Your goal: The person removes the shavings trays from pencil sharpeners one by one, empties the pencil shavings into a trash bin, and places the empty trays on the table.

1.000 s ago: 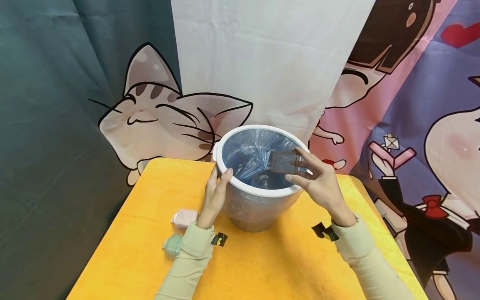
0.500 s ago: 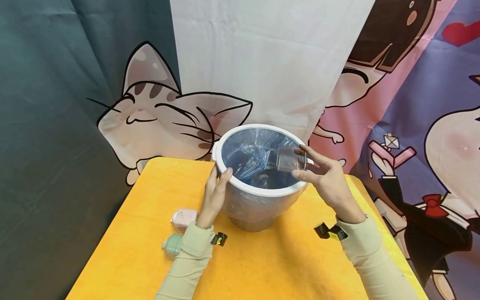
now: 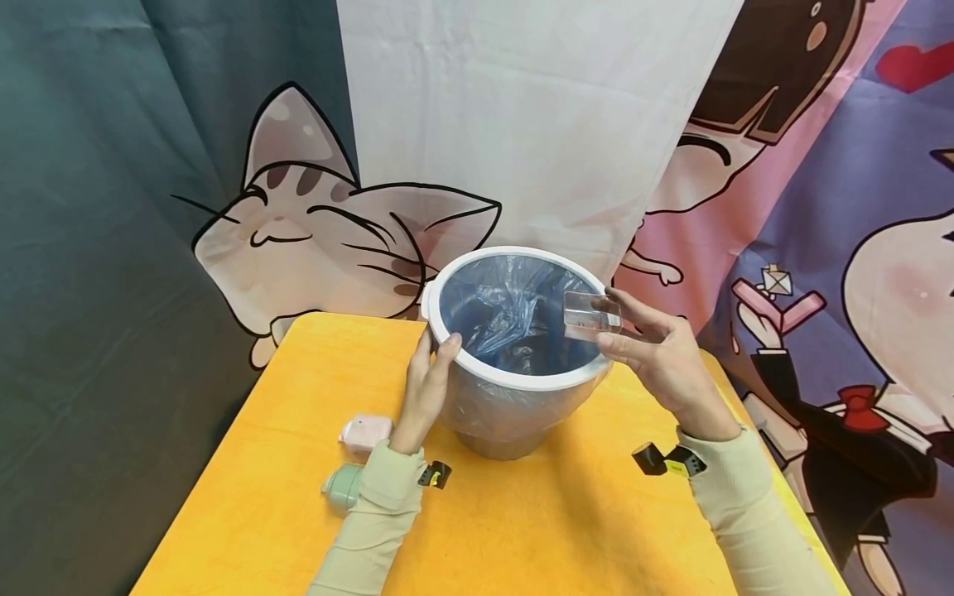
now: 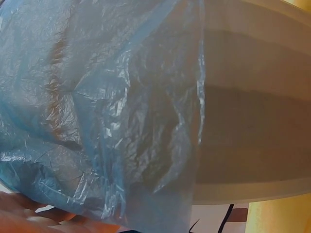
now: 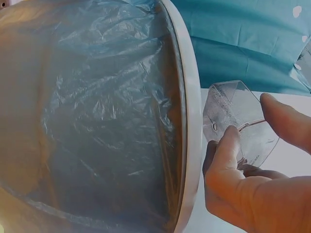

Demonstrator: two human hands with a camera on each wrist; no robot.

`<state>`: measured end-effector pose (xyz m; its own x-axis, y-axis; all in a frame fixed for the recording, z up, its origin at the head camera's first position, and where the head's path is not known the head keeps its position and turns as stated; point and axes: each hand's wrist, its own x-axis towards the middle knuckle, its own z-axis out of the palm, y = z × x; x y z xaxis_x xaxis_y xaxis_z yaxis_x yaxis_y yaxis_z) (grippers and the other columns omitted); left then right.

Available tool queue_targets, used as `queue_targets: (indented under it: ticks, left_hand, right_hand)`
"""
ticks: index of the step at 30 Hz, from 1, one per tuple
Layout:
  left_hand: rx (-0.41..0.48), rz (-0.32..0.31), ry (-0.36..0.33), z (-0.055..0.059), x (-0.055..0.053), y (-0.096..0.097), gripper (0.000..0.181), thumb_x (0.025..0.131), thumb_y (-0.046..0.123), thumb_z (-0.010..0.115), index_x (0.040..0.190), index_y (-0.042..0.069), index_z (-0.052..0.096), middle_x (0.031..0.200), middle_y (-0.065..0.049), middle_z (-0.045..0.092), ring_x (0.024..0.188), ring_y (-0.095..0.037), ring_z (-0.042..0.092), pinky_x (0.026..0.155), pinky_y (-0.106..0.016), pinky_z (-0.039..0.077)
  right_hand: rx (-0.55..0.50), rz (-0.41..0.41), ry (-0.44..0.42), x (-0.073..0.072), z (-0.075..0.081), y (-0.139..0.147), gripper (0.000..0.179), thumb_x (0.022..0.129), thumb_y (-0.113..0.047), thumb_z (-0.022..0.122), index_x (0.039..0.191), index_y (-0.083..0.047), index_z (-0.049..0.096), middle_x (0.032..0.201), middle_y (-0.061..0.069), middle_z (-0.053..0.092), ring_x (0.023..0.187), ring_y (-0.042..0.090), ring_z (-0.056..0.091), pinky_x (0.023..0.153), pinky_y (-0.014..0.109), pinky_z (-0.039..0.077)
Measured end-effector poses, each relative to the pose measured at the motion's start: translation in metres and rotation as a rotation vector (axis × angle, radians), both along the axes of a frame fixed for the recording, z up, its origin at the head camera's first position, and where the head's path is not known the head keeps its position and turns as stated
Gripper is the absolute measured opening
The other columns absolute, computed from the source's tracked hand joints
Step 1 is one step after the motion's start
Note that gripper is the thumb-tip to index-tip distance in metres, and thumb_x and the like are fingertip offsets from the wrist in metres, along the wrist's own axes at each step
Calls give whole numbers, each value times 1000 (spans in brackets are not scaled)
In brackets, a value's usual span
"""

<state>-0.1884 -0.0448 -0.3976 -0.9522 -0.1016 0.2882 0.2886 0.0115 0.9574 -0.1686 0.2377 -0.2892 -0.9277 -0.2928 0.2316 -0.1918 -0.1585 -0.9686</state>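
Observation:
A trash bin [image 3: 514, 382] with a white rim stands upright, lined with a thin blue plastic bag [image 4: 97, 92] folded over its outside. My left hand [image 3: 426, 381] holds the bin's left side, thumb on the rim and fingers along the outer wall. Over the right part of the bin's opening, a small clear plastic box [image 3: 585, 315] is tilted on its side. My right hand [image 3: 667, 360] pinches this box between thumb and fingers at its right end. In the right wrist view the see-through box [image 5: 238, 111] appears just beyond the rim.
A small pink bottle-like thing [image 3: 367, 434] and a green rounded container [image 3: 344, 487] lie left of my left forearm on the yellow table [image 3: 522, 530]. Behind the table hangs a printed cloth [image 3: 551, 124] with cartoon figures.
My right hand has drawn the clear box a little to the right, toward the rim, and the box has turned. The left hand and the bin stay where they were.

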Motion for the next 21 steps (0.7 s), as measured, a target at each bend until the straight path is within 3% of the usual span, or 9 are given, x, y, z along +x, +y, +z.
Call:
queue_targets:
  ticks: [14,21]
  left_hand:
    - [8,-6,-4,0,0,-1,67,88,48,53,145,23,27,145,-3,34,130,-10,33,109,-31,25]
    - [4,-5,-16,0,0,-1,69,87,50,53,145,23,26,145,1,33,131,-9,31,109,-31,24]
  right_hand:
    - [-29,-52,-72,4,0,20,60,85,9,55,140,-9,38,133,11,49,112,18,50,85,30,50]
    - [-39,-72,-106,7,-6,33,59,87,9,53,141,-10,38,135,14,44,108,18,54,83,28,51]
